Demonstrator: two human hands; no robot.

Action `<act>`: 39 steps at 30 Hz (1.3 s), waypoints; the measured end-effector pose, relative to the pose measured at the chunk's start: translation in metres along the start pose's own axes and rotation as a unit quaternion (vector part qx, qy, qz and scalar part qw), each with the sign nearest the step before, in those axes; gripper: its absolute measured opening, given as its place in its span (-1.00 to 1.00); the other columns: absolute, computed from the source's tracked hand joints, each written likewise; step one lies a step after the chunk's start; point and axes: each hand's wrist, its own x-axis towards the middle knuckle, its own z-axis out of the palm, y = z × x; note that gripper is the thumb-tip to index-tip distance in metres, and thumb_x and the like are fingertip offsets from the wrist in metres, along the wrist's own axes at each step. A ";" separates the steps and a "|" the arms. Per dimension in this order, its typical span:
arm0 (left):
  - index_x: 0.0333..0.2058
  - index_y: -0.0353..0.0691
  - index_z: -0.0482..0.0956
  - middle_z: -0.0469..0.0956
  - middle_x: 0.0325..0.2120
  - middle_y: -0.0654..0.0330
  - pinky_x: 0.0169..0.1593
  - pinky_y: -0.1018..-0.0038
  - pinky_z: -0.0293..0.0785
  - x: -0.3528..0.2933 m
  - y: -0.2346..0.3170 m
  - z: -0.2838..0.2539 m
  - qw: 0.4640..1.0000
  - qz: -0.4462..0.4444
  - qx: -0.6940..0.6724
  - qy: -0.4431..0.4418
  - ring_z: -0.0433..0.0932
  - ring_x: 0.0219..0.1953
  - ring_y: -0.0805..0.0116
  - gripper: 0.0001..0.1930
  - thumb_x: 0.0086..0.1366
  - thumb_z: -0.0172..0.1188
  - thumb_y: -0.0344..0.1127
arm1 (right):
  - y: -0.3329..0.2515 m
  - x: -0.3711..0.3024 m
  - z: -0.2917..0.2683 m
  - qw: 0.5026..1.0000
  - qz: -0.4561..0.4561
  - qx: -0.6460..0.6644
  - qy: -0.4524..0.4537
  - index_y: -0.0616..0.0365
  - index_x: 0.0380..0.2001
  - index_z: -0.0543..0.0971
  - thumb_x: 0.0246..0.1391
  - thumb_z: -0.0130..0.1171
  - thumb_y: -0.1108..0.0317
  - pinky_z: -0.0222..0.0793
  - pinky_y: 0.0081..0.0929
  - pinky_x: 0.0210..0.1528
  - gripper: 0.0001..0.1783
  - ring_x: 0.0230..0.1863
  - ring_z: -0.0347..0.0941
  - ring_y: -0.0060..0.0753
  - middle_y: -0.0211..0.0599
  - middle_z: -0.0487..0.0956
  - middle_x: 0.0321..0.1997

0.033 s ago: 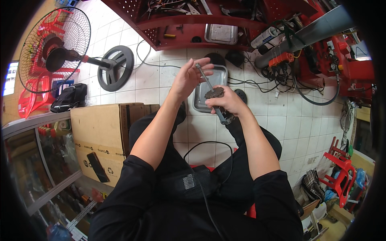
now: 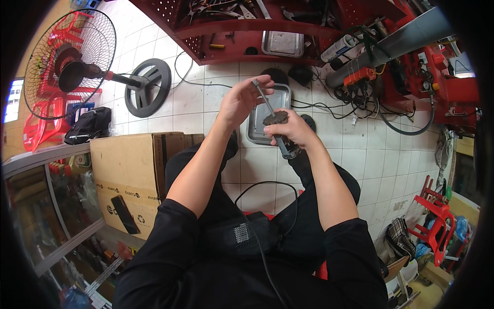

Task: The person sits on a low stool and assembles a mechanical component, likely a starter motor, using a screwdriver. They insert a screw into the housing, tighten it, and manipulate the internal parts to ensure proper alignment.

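Observation:
My right hand (image 2: pixel 293 129) is wrapped round a dark, greasy mechanical part (image 2: pixel 275 118) with a long thin metal shaft and a grey lower body. The shaft (image 2: pixel 264 95) slants up and to the left, its knobbed tip near the fingers of my left hand (image 2: pixel 241 104). That hand is raised and open, its fingers slightly bent behind the upper shaft. Whether they touch it I cannot tell. Below and behind the part, a grey metal tray (image 2: pixel 255 135) lies on the tiled floor. My fingers hide some of the part's middle.
A red tool cart (image 2: pixel 226 44) with hand tools stands ahead. Left are a standing fan (image 2: pixel 72 72) and a cardboard box (image 2: pixel 126 170) bearing a phone (image 2: pixel 125 213). Cables (image 2: pixel 329 105) cross the floor at right. A black mesh-covered object (image 2: pixel 239 234) sits by my lap.
My left fingers have bent a little more round the shaft's tip. The part and its shaft have shifted very slightly; my right hand keeps its hold.

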 end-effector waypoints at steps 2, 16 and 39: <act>-0.10 -0.29 0.46 0.51 -0.15 0.11 0.06 0.28 0.32 0.000 -0.005 -0.006 0.995 0.038 0.088 0.031 0.48 -0.07 0.26 -0.61 0.36 -0.05 -0.06 | -0.001 0.000 -0.001 1.000 0.002 -0.007 -0.004 0.34 -0.30 0.42 -0.15 0.32 0.41 0.43 -0.56 -0.53 -0.64 -0.58 0.47 -0.48 -0.28 0.52 -0.51; -0.03 -0.32 0.43 0.48 -0.09 0.04 0.06 0.25 0.32 0.002 -0.010 -0.032 0.982 0.022 0.178 0.049 0.47 -0.06 0.23 -0.48 0.35 -0.11 0.07 | -0.001 0.002 0.004 0.999 0.009 -0.027 -0.018 0.37 -0.27 0.41 -0.17 0.33 0.40 0.43 -0.57 -0.52 -0.59 -0.58 0.48 -0.48 -0.27 0.53 -0.51; -0.09 -0.24 0.47 0.53 -0.19 0.21 -0.13 0.52 0.40 0.001 -0.009 -0.015 0.987 0.068 0.113 0.091 0.51 -0.17 0.40 -0.64 0.32 0.06 -0.07 | 0.000 0.000 0.002 0.999 0.016 -0.024 -0.013 0.31 -0.35 0.44 -0.17 0.33 0.40 0.43 -0.56 -0.51 -0.67 -0.59 0.48 -0.47 -0.29 0.52 -0.52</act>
